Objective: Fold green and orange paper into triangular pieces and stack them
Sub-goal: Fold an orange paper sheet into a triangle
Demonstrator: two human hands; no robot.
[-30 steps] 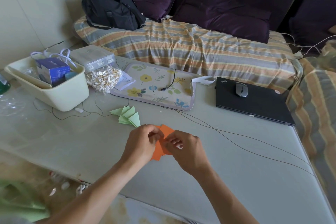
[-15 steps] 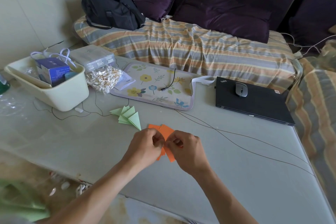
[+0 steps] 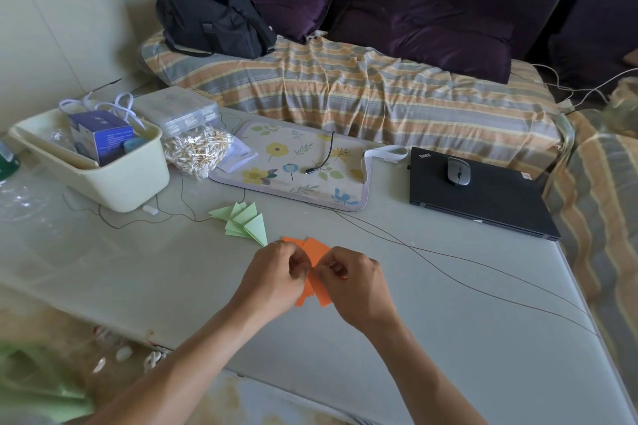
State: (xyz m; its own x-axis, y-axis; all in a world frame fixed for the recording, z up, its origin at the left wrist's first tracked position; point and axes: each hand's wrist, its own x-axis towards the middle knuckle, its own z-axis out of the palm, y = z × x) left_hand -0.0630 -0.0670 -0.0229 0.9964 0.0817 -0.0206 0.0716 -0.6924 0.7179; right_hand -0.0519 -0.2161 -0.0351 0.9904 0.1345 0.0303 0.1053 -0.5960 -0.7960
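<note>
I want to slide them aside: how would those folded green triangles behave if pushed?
The green triangles look like thin folded paper, so probably very light and easily scattered. They lie fanned and overlapping, so a push would likely spread them rather than move them together. The table looks smooth, so they may slide readily.

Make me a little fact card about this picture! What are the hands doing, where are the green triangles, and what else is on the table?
left hand: left hand pinches the orange paper
right hand: right hand pinches the same paper from the other side
green pieces: green triangles lie overlapping on the table, just beyond the left hand
tub: cream tub at far left, holding a blue box
mat: flowered mat behind the triangles
laptop: closed black laptop at right, with a grey mouse on top
</note>
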